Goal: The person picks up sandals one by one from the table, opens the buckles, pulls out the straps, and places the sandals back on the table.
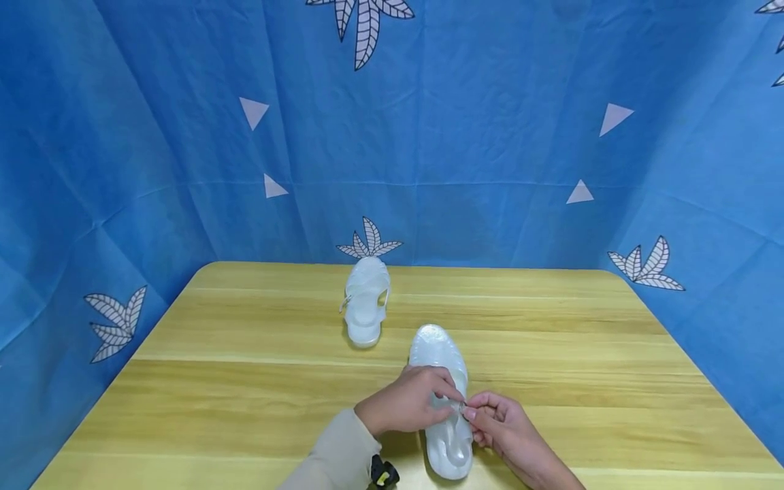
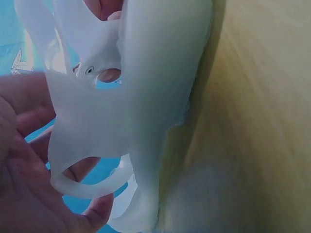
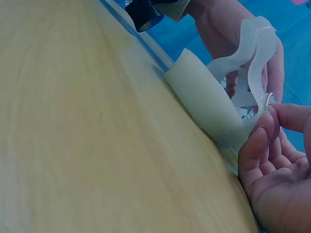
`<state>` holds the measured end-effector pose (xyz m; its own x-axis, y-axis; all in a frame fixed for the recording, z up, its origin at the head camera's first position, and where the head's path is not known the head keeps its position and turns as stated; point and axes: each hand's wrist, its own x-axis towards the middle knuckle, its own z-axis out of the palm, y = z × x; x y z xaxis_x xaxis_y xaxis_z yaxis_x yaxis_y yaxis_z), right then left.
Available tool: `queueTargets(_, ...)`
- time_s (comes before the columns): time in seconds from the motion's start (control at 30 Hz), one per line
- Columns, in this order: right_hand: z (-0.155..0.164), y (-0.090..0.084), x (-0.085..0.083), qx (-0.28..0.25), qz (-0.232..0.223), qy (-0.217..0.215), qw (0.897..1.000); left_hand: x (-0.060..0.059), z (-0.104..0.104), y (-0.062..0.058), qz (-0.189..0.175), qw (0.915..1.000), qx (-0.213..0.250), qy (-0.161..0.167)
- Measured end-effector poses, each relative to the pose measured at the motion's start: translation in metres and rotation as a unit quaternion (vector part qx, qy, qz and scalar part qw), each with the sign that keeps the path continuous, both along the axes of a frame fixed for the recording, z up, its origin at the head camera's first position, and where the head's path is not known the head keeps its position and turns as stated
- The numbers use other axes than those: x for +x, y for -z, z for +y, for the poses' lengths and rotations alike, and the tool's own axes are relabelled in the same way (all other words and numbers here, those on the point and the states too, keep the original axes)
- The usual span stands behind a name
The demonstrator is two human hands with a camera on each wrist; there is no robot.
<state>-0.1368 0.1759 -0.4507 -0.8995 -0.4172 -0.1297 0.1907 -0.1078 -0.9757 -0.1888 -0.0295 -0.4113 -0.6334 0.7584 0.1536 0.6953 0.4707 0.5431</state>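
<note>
A translucent white jelly sandal [image 1: 445, 395] lies flat on the near middle of the light wooden table [image 1: 245, 381], its toe pointing to the far side and its heel close to the near edge. Both hands meet over its strap, at a small metal buckle [image 1: 462, 406] on the sandal's right side. The left hand [image 1: 409, 400], coming out of a beige sleeve [image 1: 339, 459], reaches across the sandal from the left with its fingers curled, thumb and forefinger pinching the strap at the buckle. The right hand [image 1: 499, 423] comes in from the near right and pinches the same spot with narrow, bent fingers, the fingertips of the two hands touching or almost so. In the right wrist view the white strap [image 3: 252, 53] rises in a loop above the sole, and the ring of the buckle sits against the right thumb tip. A second translucent white sandal [image 1: 366, 301] rests well apart, further back and slightly left, near the far edge of the table. Blue cloth with white leaf and triangle prints [image 1: 490, 122] hangs behind and on both sides.
</note>
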Motion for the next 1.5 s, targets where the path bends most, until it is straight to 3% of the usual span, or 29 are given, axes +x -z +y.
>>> queueTargets(0.57,-0.002,0.0,-0.001,0.024,-0.009,0.008,1.0,-0.003,0.0,0.002,0.002,0.9998,0.016,0.011)
queueTargets(0.8,-0.003,-0.002,-0.001,0.025,-0.008,0.009,1.0,-0.007,-0.006,0.0,-0.012,0.9993,0.028,-0.022)
queueTargets(1.1,-0.006,-0.005,0.0,0.062,-0.022,0.027,0.997,-0.002,-0.006,-0.004,-0.039,0.9988,-0.017,-0.022)
queueTargets(1.3,-0.009,-0.006,0.002,0.112,-0.016,0.046,0.993,0.004,-0.012,-0.008,-0.058,0.9963,0.049,-0.041)
queueTargets(1.5,-0.005,-0.012,0.008,0.165,0.008,0.048,0.985,0.006,-0.028,-0.004,-0.073,0.986,0.122,-0.086)
